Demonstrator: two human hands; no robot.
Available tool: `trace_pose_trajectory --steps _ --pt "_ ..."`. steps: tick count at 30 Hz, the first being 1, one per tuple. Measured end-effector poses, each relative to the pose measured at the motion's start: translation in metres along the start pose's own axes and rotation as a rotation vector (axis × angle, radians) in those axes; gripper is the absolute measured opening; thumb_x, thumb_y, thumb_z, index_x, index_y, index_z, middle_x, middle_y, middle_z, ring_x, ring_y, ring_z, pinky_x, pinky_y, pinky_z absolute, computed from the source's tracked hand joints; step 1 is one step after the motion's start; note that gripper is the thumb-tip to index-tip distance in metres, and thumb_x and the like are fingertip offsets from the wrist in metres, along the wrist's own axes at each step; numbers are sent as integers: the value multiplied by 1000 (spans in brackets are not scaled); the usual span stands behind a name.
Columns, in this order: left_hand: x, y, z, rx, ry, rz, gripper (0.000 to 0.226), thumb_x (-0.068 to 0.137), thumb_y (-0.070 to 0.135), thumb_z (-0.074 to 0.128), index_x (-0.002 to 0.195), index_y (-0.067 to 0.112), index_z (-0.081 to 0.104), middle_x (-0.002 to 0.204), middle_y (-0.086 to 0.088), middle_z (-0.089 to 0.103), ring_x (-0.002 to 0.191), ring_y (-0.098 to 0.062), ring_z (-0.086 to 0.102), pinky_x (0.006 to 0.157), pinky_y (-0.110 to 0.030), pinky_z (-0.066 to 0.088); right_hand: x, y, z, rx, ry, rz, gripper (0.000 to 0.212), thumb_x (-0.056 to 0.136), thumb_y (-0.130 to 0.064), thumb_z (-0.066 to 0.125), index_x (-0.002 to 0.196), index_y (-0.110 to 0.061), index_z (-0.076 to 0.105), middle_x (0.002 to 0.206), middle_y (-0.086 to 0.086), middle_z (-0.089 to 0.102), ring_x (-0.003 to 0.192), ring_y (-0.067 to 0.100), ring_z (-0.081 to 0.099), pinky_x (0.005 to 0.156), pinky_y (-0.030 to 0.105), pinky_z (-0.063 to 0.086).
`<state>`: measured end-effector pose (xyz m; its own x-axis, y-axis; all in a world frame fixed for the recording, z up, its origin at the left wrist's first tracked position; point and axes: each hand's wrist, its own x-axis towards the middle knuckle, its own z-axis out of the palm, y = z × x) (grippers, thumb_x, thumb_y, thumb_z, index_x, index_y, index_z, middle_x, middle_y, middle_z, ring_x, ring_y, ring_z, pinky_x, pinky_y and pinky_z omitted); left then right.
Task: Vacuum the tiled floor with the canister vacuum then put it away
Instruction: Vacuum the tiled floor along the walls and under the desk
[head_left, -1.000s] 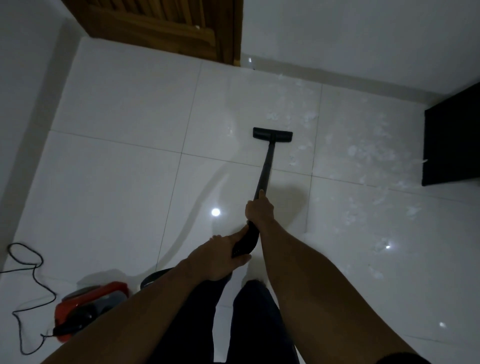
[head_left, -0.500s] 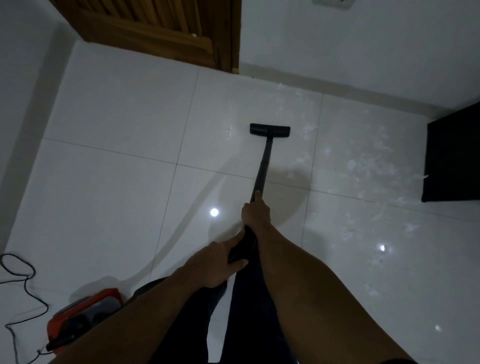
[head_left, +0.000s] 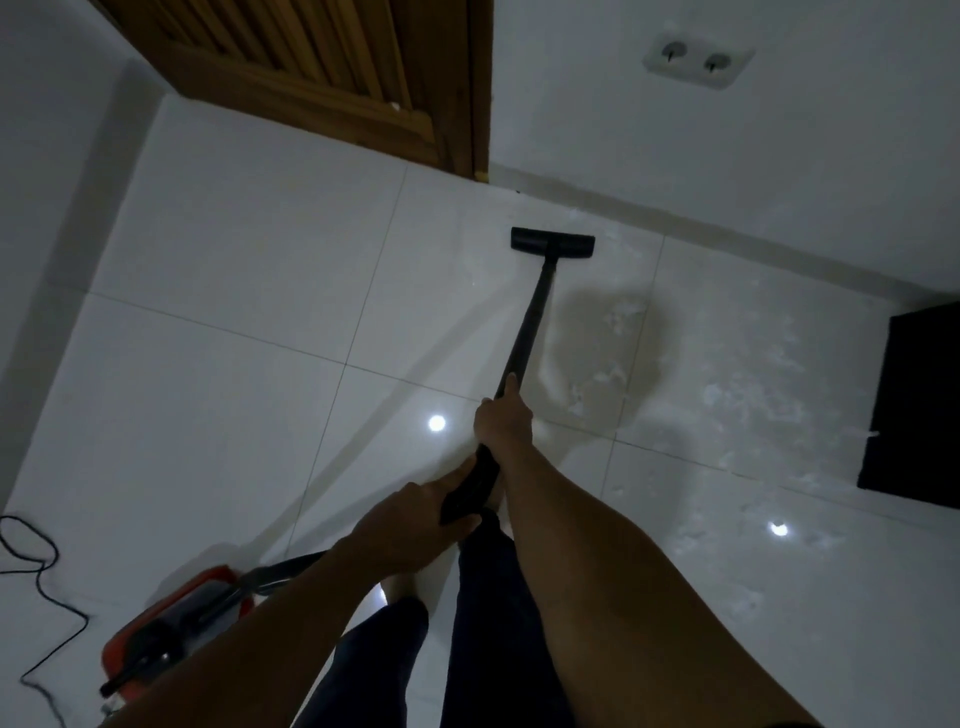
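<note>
Black plastic floor nozzle (head_left: 552, 242) now sits near the far edge of the white glossy tiled floor (head_left: 234, 389), just short of the skirting and to the right of the brown slatted wooden door (head_left: 322, 73). One second ago it lay further back on the same tile, so this is a forward stroke and my arms have stretched out with it.

Grip: my right hand (head_left: 503, 422) is wrapped round the black wand tube (head_left: 530, 332), with one finger lying along it toward the nozzle. My left hand (head_left: 410, 530) is curled round the black curved handle (head_left: 470, 488) below it. Neither hold has shifted over the stroke.

Debris: the pale paper-like scraps (head_left: 748, 384) that lay around the nozzle earlier are fewer along the strip it has crossed. That lane looks mostly bare now, though the dim light makes this uncertain. The main scatter is untouched, spread over the tiles to the right of the wand toward the dark cabinet (head_left: 914, 405).

Machine: the red canister vacuum (head_left: 171, 623) stands at the near left of the floor beside my legs, its grey hose (head_left: 280, 571) running up to the handle and its black power cord (head_left: 41, 582) looping off left.

Judgement: vacuuming is early to midway. The next strokes should pull back and step right. Putting away is not yet due.
</note>
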<state>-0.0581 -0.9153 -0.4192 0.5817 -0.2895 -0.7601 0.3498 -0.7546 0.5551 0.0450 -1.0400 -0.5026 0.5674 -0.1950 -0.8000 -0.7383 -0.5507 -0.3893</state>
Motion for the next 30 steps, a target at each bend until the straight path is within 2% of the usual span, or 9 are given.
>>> trace_pose_trajectory --steps 2,6,10,13,15,20,25,27,30 --pt "15 11 -12 -2 23 1 78 98 48 54 153 48 0 121 -6 67 91 -14 68 85 -29 57 16 -14 -11 -32 -8 -38 67 99 -15 45 159 -20 14 145 17 47 112 30 60 92 38 54" --pt "38 29 -34 -34 48 9 78 98 44 55 155 45 2 122 -2 66 79 -5 61 77 -18 52 42 -40 -28 27 -15 -29 71 100 -19 47 159 -26 10 137 16 53 110 28 61 87 33 53" --pt "46 38 -59 81 60 11 80 98 42 56 155 43 1 113 -2 69 75 -6 63 73 -18 53 56 -60 -27 53 -63 -23 73 99 -18 46 159 -26 7 144 17 48 114 30 60 95 39 53" --pt "45 34 -78 139 71 -33 79 99 43 54 154 45 -3 99 -3 69 59 -3 54 60 -11 44 60 -74 -20 111 -78 4 73 100 -20 47 159 -29 5 142 15 51 113 30 60 96 41 52" --pt "42 31 -87 146 82 -45 79 99 42 54 155 43 -1 97 -3 70 55 -2 53 56 -8 40 61 -81 -15 136 -93 4 74 100 -20 47 159 -29 3 141 13 51 112 30 60 95 42 53" --pt "39 28 -85 145 110 -46 77 99 42 54 155 45 2 79 7 59 52 -3 50 52 -10 37 56 -84 -11 172 -49 24 72 101 -21 47 160 -27 6 140 15 53 118 30 59 100 37 49" --pt "26 15 -79 64 107 -30 75 98 42 55 155 47 8 117 0 69 65 -2 57 63 -10 44 36 -78 -7 86 -39 -29 68 101 -17 46 159 -14 10 150 16 44 122 33 56 104 39 47" --pt "20 9 -77 72 87 -28 75 98 43 55 156 47 7 120 0 69 68 -3 60 66 -11 47 28 -74 -4 124 -13 -4 68 101 -19 46 159 -17 10 146 18 48 119 33 58 102 41 48" --pt "18 10 -76 65 86 -8 74 99 43 54 155 46 8 115 0 70 70 -4 62 70 -15 52 27 -69 -6 93 -9 -17 63 102 -18 44 158 -13 15 156 13 34 123 34 54 104 41 47"
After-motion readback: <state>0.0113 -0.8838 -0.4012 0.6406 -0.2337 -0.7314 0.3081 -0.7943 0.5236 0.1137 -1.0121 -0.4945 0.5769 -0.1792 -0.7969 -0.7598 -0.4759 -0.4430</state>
